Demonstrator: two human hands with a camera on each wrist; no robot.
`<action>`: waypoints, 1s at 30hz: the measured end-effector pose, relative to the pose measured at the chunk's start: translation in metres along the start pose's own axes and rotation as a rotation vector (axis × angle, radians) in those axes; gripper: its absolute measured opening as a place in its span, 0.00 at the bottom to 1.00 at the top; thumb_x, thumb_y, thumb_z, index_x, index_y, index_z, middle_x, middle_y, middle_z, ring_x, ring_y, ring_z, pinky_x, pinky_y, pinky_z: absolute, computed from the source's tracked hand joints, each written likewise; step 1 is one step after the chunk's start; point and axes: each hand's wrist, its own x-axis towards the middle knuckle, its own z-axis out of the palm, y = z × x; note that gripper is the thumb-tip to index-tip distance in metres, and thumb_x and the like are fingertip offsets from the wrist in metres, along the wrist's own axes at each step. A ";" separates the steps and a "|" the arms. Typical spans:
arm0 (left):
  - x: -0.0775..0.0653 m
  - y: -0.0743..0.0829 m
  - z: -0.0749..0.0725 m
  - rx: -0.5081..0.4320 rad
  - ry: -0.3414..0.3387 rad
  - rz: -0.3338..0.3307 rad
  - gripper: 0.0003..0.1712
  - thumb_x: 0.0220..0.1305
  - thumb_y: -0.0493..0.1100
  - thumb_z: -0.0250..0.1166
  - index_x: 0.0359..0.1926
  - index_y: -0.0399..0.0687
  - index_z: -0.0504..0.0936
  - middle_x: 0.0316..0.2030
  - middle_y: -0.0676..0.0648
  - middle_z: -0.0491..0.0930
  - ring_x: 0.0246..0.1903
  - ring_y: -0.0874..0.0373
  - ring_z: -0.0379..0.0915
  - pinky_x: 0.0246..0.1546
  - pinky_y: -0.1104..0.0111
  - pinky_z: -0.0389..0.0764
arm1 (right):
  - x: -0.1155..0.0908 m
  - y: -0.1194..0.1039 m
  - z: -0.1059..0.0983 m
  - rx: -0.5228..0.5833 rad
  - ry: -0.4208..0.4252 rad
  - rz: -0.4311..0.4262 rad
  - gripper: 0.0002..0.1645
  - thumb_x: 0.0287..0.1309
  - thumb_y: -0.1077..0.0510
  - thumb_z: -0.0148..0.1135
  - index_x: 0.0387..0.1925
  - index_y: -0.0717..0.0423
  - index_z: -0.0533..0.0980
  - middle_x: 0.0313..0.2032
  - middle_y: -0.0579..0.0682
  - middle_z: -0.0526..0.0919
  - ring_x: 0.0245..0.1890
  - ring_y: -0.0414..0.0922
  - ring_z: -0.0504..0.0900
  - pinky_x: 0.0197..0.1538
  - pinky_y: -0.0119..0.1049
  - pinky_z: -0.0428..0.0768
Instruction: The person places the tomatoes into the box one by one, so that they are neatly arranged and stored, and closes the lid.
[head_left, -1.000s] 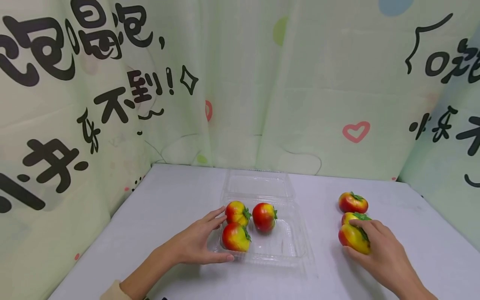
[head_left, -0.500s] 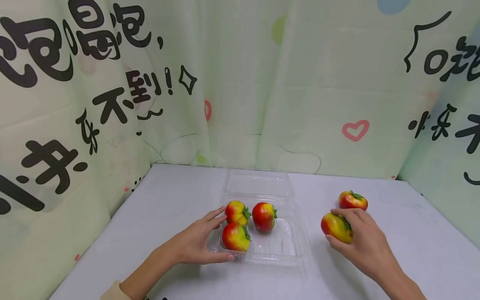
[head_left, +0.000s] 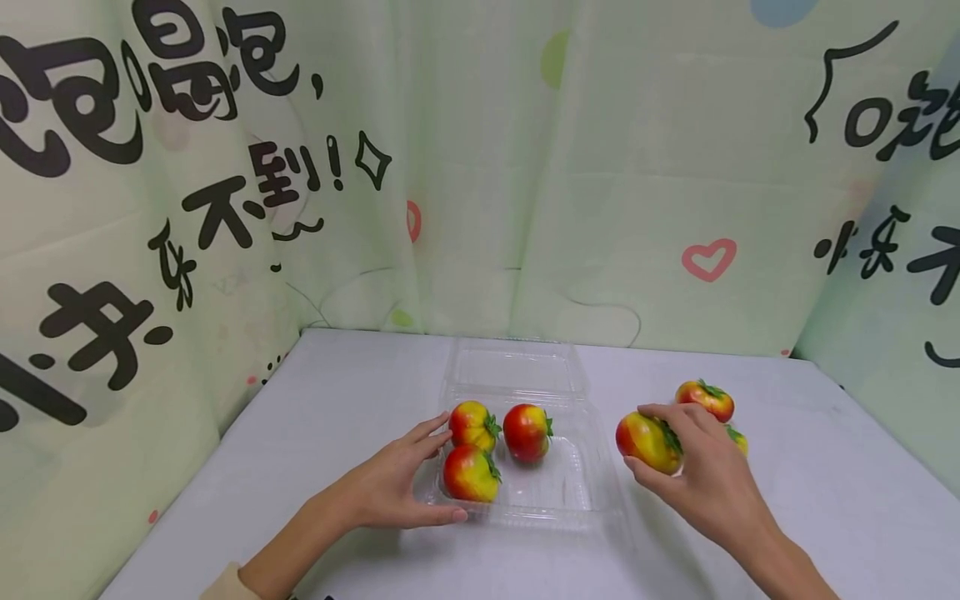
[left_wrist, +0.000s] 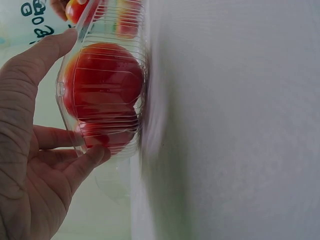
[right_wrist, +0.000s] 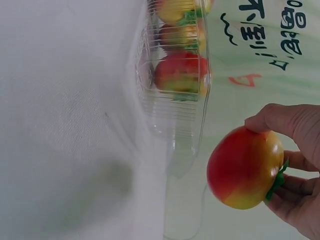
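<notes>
My right hand (head_left: 705, 479) holds a red-and-yellow persimmon (head_left: 639, 440) between thumb and fingers, above the table just right of a clear plastic box (head_left: 577, 475). In the right wrist view the held persimmon (right_wrist: 242, 167) has its green calyx toward the palm. Spread at the box's front left corner, my left hand (head_left: 397, 487) touches it; in the left wrist view the thumb (left_wrist: 55, 47) reaches the rim and the fingertips (left_wrist: 92, 157) touch the side. Inside the box sit three persimmons: one at back left (head_left: 471, 423), one at front left (head_left: 470, 475), one in the middle (head_left: 527, 433).
Two more persimmons rest on the white table (head_left: 360, 392) at the right: one farther back (head_left: 705, 400), the other (head_left: 738, 439) partly behind my right hand. The box's clear lid (head_left: 517, 367) lies folded back. A printed curtain (head_left: 480, 167) stands behind.
My right hand has lifted a persimmon from the right-hand group and carried it left toward the box. One persimmon there shows again behind the hand. The left hand and box stay in place.
</notes>
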 end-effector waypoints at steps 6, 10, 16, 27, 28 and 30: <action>0.000 0.000 0.000 0.002 -0.001 -0.007 0.56 0.56 0.69 0.73 0.77 0.46 0.65 0.80 0.50 0.52 0.65 0.54 0.73 0.65 0.49 0.75 | 0.003 -0.012 0.002 0.009 -0.023 0.010 0.38 0.45 0.54 0.83 0.59 0.55 0.77 0.52 0.57 0.79 0.52 0.56 0.76 0.48 0.60 0.86; 0.000 -0.001 0.000 -0.001 -0.001 -0.003 0.55 0.56 0.68 0.73 0.77 0.46 0.65 0.80 0.50 0.52 0.65 0.54 0.73 0.65 0.49 0.75 | 0.005 -0.018 0.004 0.029 -0.018 0.004 0.38 0.45 0.54 0.84 0.59 0.54 0.77 0.51 0.56 0.79 0.52 0.56 0.77 0.48 0.59 0.86; 0.000 -0.002 0.000 -0.003 0.001 -0.004 0.55 0.56 0.68 0.73 0.77 0.46 0.65 0.80 0.50 0.52 0.65 0.54 0.73 0.65 0.49 0.75 | 0.007 -0.027 0.007 0.076 -0.018 -0.018 0.40 0.48 0.53 0.82 0.62 0.54 0.76 0.52 0.55 0.79 0.51 0.53 0.78 0.47 0.54 0.88; 0.000 -0.002 0.000 0.001 -0.001 0.005 0.55 0.56 0.69 0.72 0.77 0.46 0.65 0.80 0.50 0.52 0.65 0.54 0.73 0.65 0.49 0.75 | 0.009 -0.042 0.019 0.125 -0.006 -0.046 0.37 0.49 0.53 0.82 0.61 0.53 0.77 0.52 0.54 0.79 0.50 0.52 0.78 0.47 0.50 0.88; 0.000 -0.002 0.000 0.000 0.000 0.006 0.55 0.56 0.69 0.72 0.77 0.46 0.65 0.80 0.51 0.52 0.65 0.54 0.73 0.66 0.48 0.74 | 0.010 -0.043 0.020 0.129 -0.008 -0.046 0.37 0.49 0.54 0.82 0.61 0.53 0.77 0.52 0.54 0.79 0.50 0.51 0.79 0.47 0.50 0.88; 0.000 -0.002 0.000 0.002 0.000 0.004 0.55 0.56 0.69 0.72 0.77 0.47 0.65 0.80 0.51 0.51 0.65 0.54 0.73 0.66 0.48 0.74 | 0.010 -0.045 0.022 0.135 -0.010 -0.046 0.37 0.49 0.54 0.82 0.61 0.52 0.77 0.52 0.53 0.79 0.50 0.51 0.79 0.47 0.49 0.88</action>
